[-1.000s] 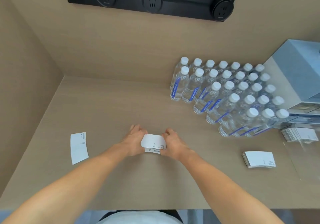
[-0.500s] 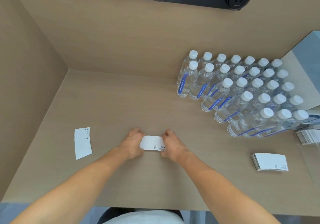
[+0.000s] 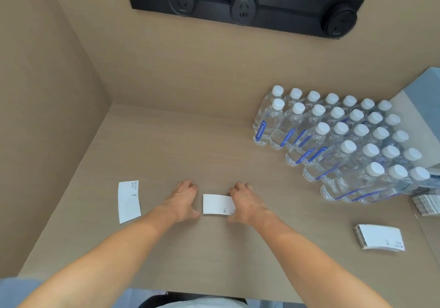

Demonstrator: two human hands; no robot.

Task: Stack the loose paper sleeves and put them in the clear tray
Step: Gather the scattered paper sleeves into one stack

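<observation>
Change since earlier frame: your left hand [image 3: 184,200] has let go of the small sleeve stack [image 3: 217,204] and drawn back just beside its left edge; a second ago both hands clamped it end to end.
Head view, right hand [image 3: 245,203]: fingers curled over the stack's right end, thumb at the near edge, pinching it against the desk [image 3: 166,145].
Head view, left hand: loosely spread, fingers bent, touching nothing that you can make out.
Small sleeve stack: lies flat at table centre, print at its right end.
Single loose sleeve [image 3: 128,201]: at 9 o'clock from the stack, well apart, flat.
Larger sleeve stack [image 3: 379,237]: at 4 o'clock, near the right edge.
Clear tray [image 3: 426,204]: at 3 o'clock, mostly cut off by the frame; seems to hold sleeves already.
Water bottles [image 3: 333,141]: block at 1 o'clock, close to the path toward the tray.
Handling, judged: thin paper, very light, limp singly, stiffer stacked; smooth faces likely to slide and fan.
Where to hold, judged: take both short ends, thumb on top, and square the edges on the desk before you lift.
</observation>
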